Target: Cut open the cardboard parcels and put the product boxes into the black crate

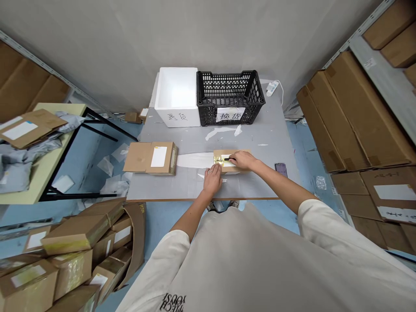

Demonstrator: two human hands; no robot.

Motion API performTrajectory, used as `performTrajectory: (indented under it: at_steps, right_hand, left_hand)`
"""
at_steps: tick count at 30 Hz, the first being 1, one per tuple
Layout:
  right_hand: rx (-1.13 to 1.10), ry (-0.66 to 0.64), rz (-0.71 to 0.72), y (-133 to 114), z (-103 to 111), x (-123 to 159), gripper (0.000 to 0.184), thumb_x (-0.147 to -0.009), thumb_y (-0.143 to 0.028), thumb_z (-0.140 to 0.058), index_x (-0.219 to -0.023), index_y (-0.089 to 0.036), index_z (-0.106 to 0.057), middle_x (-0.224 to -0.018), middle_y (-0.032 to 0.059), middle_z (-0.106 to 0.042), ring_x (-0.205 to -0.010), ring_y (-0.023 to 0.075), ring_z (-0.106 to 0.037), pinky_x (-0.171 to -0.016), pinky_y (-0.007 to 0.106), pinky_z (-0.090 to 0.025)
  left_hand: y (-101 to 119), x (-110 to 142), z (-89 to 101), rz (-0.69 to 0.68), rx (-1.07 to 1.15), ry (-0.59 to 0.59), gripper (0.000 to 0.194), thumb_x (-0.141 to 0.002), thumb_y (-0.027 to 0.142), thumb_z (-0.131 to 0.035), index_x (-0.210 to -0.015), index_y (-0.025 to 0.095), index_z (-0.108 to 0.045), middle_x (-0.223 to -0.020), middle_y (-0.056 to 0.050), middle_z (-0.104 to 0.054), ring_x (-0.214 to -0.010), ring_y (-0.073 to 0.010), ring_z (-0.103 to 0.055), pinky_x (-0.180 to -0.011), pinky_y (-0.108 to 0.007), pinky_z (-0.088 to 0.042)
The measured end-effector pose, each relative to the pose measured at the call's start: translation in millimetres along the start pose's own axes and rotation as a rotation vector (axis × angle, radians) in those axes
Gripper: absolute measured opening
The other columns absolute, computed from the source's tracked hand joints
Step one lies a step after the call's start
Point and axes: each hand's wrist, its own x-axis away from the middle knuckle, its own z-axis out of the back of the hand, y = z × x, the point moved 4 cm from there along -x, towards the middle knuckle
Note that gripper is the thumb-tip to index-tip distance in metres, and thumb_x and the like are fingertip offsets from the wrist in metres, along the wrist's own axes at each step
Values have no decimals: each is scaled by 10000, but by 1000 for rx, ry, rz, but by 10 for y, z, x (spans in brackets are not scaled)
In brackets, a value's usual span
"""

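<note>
Here we are in the head view, and the small box (232, 168) sits in the near half of the grey surface (274, 123), just right of its middle. The front edge runs close below it, with only a narrow strip of room between. To the right we have a good open stretch, broken by the phone (281, 169) near the right edge. On the left, a pale strip (195, 160) spans the gap to the bigger box (151, 158), which pokes out past the left edge. Beyond the small box we see bare room with a few paper scraps (221, 131), then the foam bin (177, 118) and black crate (208, 113) stand side by side, closing off the back.

Now to the hands! Our left hand (212, 178) reaches up from below, palm down, fingers laid on the small box's near left corner; it is unclenched, resting rather than wrapped round anything. Our right hand (242, 160) comes in from the right, forearm slanting, fist closed round a slim black tool (229, 159). That tool points left across the box top, its tip by the shiny yellowish tape (218, 161), just beyond the left fingers.
</note>
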Motion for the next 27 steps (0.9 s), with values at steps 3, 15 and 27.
performTrajectory:
  at_steps: [3,15,27]
  right_hand:
    - [-4,-7,-26,37,13,19,423,-1062,-427,-409,-1175,-231,-767,-1176,138,-761,-1117,284,-685,-888,331,-481]
    - [3,-21,-58,318,-1,215,415,-1033,-383,-407,-1121,-223,-781,-1155,138,-756,-1064,292,-682,-818,345,-483]
    - [-53,-57,-172,773,2,448,388,-1001,-450,-481,-1088,-251,-802,-1142,146,-764,-1035,314,-699,-859,379,-488]
  left_hand:
    - [5,-3,12,7,-1,-7,678,-944,178,-461,-1613,189,-353,-1645,-126,-422,-1517,-280,-377,-1209,-482,-314]
    - [69,-52,44,49,-25,-8,579,-1010,236,-392,-1587,198,-387,-1596,-136,-478,-1460,-286,-431,-1168,-478,-349]
    - [115,-82,35,72,-71,-26,581,-1014,250,-390,-1590,180,-383,-1598,-155,-461,-1455,-301,-428,-1167,-484,-351]
